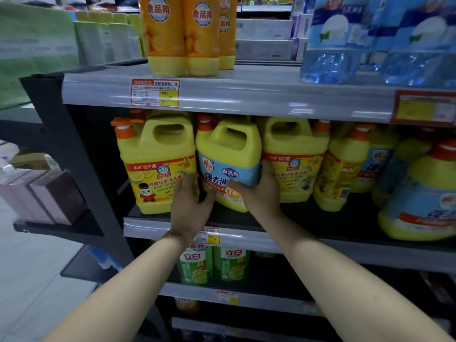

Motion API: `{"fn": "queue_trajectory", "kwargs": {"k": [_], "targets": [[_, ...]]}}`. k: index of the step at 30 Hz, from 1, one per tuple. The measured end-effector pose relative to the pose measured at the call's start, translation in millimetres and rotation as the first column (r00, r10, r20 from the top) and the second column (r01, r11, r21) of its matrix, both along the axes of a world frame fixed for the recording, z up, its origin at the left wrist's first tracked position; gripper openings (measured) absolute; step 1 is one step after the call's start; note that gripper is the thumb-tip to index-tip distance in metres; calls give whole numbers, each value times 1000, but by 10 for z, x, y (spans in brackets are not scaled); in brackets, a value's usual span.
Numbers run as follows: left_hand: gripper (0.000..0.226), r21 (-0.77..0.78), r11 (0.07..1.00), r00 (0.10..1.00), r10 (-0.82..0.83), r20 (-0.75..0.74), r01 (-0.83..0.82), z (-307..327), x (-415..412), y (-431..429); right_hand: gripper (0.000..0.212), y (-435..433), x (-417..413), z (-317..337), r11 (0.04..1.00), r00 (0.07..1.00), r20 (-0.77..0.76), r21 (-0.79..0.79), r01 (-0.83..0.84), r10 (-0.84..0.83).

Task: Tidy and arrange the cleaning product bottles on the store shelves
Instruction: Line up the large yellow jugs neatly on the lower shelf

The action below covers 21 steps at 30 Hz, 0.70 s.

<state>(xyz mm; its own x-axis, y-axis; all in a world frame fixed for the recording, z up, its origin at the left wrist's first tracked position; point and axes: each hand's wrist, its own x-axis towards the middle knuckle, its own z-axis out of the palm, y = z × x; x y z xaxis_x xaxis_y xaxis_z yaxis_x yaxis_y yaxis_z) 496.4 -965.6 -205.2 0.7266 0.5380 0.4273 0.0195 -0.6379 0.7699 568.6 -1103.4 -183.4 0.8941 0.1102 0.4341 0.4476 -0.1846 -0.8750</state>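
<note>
- On the middle shelf (197, 224), the left hand (190, 203) and right hand (261, 191) clamp the blue-labelled detergent jug (229, 164) from either side, low on its body.
- The jug leans left, base lifted towards the right hand (the nearer to its weight, I judge).
- Yellow jugs flank it: left neighbour (155, 166) just beside, right neighbour (296, 159) touching.

On the middle shelf (246, 233), a tilted jug (228, 154) sits between two upright jugs, one to its left (155, 164) and one to its right (293, 159), touching both. The left hand (190, 201) and right hand (261, 191) flank its lower sides. More bottles (345, 166) stand further right. Tall bottles (182, 33) stand on the shelf above, smaller bottles (212, 265) on the shelf below.
</note>
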Motion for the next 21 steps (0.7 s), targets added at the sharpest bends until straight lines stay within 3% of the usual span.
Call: {"fn": "queue_trajectory", "kwargs": {"k": [3,9,13,17,21], "targets": [[74,-203,965,985,-152,87,167,56,-21,-122,67,-336,-55,-36,995,993,66,3,-100,100],[91,-432,740,852,-497,164,515,153,113,-484,62,-1005,-184,68,980,982,-24,72,-187,189],[96,-460,689,818,-549,174,560,252,241,-898,62,-1507,-208,108,985,984,-71,72,-156,161],[86,-445,662,788,-580,207,603,282,295,-1450,65,-2055,-226,170,992,988,-86,37,-123,126],[89,-427,575,693,-691,203,698,332,346,-2009,67,-2684,-318,294,996,995,-44,-17,-92,91]]}}
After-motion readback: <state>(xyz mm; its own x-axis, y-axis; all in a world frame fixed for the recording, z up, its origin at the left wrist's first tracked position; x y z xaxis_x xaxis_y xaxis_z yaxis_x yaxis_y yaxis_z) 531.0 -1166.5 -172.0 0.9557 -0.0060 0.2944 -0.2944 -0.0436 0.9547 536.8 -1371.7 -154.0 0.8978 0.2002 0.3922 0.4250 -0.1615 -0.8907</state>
